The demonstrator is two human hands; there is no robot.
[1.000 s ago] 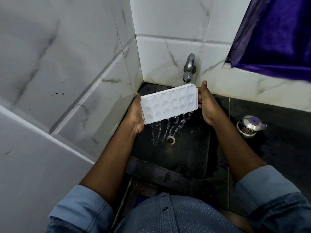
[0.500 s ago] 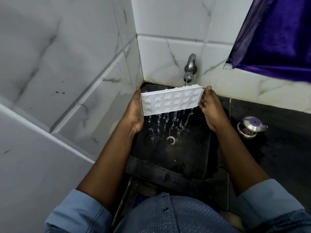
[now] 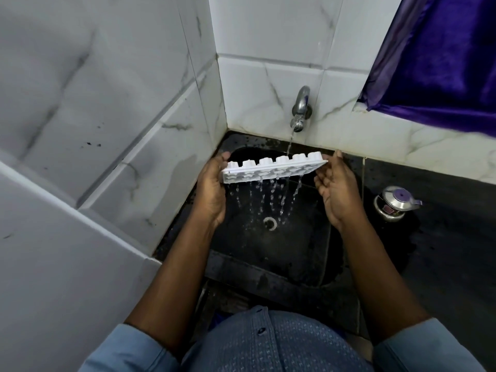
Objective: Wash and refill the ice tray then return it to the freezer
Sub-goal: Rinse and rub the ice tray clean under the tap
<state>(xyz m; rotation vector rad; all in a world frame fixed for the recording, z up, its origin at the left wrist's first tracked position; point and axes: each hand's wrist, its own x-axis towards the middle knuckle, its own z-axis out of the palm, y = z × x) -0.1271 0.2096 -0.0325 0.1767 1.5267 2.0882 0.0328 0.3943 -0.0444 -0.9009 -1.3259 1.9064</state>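
Over the sink [image 3: 300, 253], the ice tray [image 3: 271, 169] has been tipped cups-down, so refilling seems next. It is clamped by left hand [image 3: 212, 189] fingers; right hand [image 3: 338, 196] fingers are straight.

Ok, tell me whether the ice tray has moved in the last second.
Yes. The ice tray has rotated, hollows now facing down toward the sink, and its far edge has dropped away from the tap.
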